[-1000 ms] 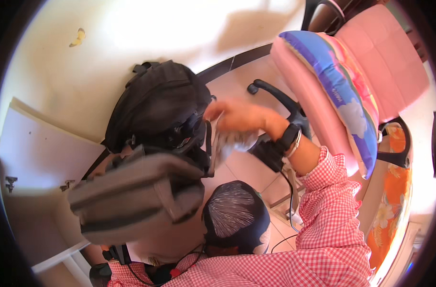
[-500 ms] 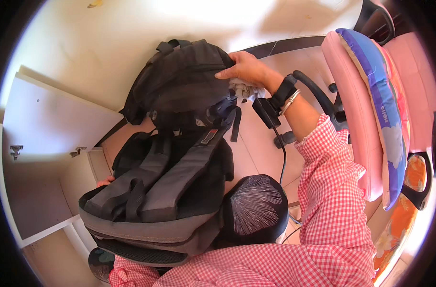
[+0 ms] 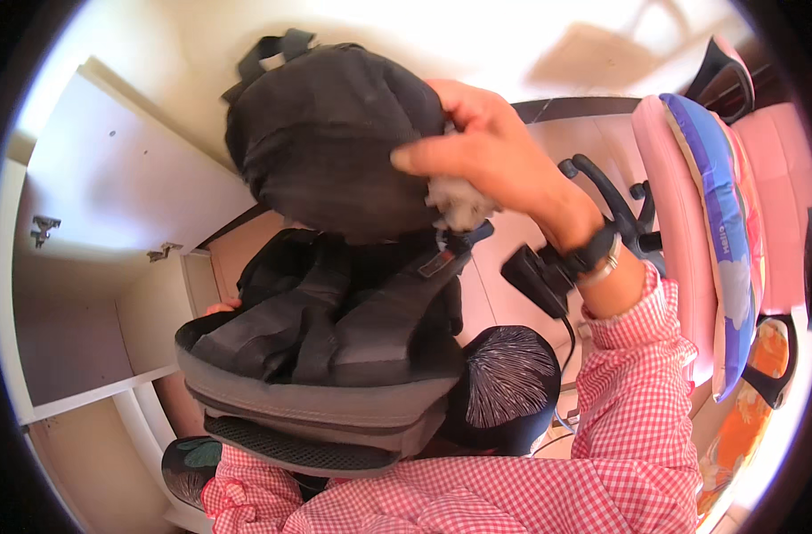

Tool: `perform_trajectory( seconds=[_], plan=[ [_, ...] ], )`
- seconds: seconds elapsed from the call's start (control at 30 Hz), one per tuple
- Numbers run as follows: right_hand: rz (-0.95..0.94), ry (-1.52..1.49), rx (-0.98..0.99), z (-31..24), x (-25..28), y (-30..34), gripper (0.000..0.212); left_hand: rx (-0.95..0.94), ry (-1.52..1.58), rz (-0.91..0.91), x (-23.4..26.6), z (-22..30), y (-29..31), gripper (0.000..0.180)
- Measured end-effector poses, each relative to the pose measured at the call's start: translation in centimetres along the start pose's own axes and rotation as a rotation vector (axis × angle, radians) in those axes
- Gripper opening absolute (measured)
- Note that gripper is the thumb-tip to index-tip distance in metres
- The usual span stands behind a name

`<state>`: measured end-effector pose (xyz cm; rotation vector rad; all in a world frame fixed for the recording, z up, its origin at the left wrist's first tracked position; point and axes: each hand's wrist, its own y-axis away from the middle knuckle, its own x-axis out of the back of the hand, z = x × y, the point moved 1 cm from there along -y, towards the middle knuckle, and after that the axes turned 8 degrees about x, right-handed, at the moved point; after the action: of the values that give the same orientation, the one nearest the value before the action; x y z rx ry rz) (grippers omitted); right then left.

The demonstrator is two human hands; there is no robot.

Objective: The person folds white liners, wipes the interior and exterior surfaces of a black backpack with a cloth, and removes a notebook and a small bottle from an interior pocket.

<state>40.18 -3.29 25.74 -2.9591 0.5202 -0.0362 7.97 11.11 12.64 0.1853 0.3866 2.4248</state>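
One right hand (image 3: 506, 160) holds bag (image 3: 335, 138) | backpack (image 3: 317, 396) blocks left hand (image 3: 224, 307), grip unclear | chair (image 3: 771, 169), cabinet (image 3: 143, 169)

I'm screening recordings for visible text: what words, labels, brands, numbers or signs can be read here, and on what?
Cushion on the pink chair: short white lettering on its blue part, not copied out here.
Patch with red on the grey-and-black backpack: too blurred to read.
No other writing can be made out.

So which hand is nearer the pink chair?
Right: the right hand grips the black backpack, left of the pink chair; the left hand is farther left, mostly hidden behind the gray backpack.
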Motion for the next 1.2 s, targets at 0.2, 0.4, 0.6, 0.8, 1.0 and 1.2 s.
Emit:
perform_trajectory(
  seconds=[0.2, 0.4, 0.6, 0.8, 1.0, 1.2],
  plan=[
    [-0.733, 0.106, 0.271, -1.3, -3.8, 4.5, 0.021, 0.024, -0.011, -0.006, -0.1, -0.1, 0.5, 0.062],
    [-1.026, 0.221, 0.199, 0.3, -6.9, 6.3, 0.025, 0.009, -0.044, -0.014, -0.9, -0.8, -0.3, 0.061],
    [-1.068, 0.292, 0.18, 0.2, -6.2, 5.4, 0.023, -0.009, -0.127, 0.0, -0.7, 0.3, -0.4, 0.06],
    [-0.997, 0.275, 0.177, 0.2, -5.7, 5.8, 0.022, -0.129, -0.517, -0.03, 0.7, 4.5, 0.1, 0.059],
    [-1.007, 0.306, 0.19, 0.7, -6.3, 5.7, 0.023, -0.119, -0.704, -0.164, 1.4, 9.1, 0.4, 0.058],
    [-1.077, 0.394, 0.138, 1.2, -7.4, 5.4, 0.023, 0.05, -0.303, -0.101, 3.8, 7.6, 2.7, 0.068]
  ],
)
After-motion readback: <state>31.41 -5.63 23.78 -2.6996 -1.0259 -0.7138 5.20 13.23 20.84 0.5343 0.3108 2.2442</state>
